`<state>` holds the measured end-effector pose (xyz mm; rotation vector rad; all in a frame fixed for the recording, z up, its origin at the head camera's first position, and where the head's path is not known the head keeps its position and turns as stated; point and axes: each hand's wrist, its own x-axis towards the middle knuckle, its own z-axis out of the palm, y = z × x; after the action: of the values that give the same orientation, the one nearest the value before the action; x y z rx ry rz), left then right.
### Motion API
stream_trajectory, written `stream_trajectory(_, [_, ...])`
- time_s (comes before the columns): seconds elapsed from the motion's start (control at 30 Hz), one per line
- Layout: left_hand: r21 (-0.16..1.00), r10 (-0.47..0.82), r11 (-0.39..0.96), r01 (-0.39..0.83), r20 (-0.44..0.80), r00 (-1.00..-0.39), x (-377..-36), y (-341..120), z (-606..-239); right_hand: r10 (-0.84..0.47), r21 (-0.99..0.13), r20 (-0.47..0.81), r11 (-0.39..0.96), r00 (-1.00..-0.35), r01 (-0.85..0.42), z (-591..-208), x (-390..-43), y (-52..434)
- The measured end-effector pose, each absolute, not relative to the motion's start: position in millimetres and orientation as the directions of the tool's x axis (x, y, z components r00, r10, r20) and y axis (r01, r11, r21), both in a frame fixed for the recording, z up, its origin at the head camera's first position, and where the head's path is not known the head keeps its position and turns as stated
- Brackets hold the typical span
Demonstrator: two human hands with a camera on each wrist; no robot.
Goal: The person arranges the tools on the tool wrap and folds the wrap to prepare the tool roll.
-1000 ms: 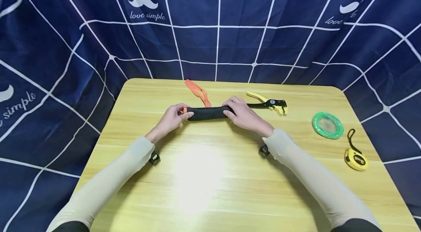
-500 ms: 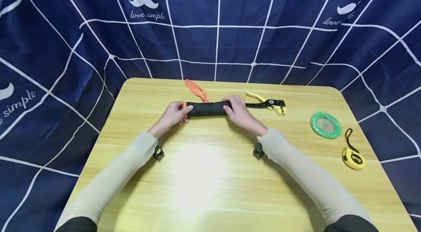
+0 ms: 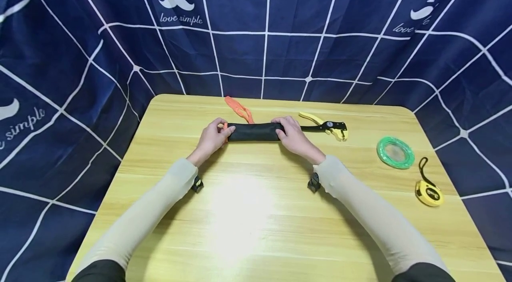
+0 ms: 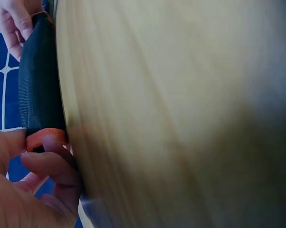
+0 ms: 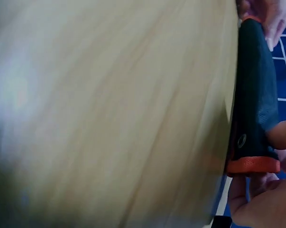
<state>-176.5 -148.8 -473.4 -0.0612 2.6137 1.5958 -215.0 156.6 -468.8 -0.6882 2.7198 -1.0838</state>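
Note:
A black fabric tool roll with orange edging lies rolled up crosswise near the back of the table. My left hand pinches its left end between thumb and fingers, right at the orange edge. At the other end, the right hand grips the roll, thumb on the near side. The right wrist view shows a small metal eyelet near that end's orange trim. An orange strap runs out behind the roll toward the back edge.
Yellow-and-black wire strippers lie just right of the right hand. Farther right are a green coil of wire and a yellow tape measure with a black wrist loop. A dark blue patterned curtain stands behind the table.
Both hands have shifted the tool roll slightly toward the back, covering more of the orange strap. The left hand has readjusted its fingers at the left end; the grip stays on both ends.

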Motion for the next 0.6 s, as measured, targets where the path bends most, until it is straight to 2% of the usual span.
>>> stream_trajectory(0.2, [0.876, 0.013, 0.475, -0.083, -0.101, -0.995, -177.1, -150.3, -471.6, -0.436, -0.662, 0.030, 0.666, -0.900, -0.344, -469.1, -217.5, 160.5])
stream_trajectory(0.4, [0.904, 0.060, 0.409, -0.123, -0.161, -0.985, -174.2, -157.3, -468.3, -0.407, -0.668, -0.060, 0.694, -0.911, -0.266, -466.3, -214.3, 166.8])
stream_trajectory(0.6, [0.884, 0.087, 0.456, -0.105, -0.162, -0.983, -167.8, -163.6, -464.0, -0.380, -0.694, -0.088, 0.687, -0.921, -0.217, -458.8, -209.1, 174.8])
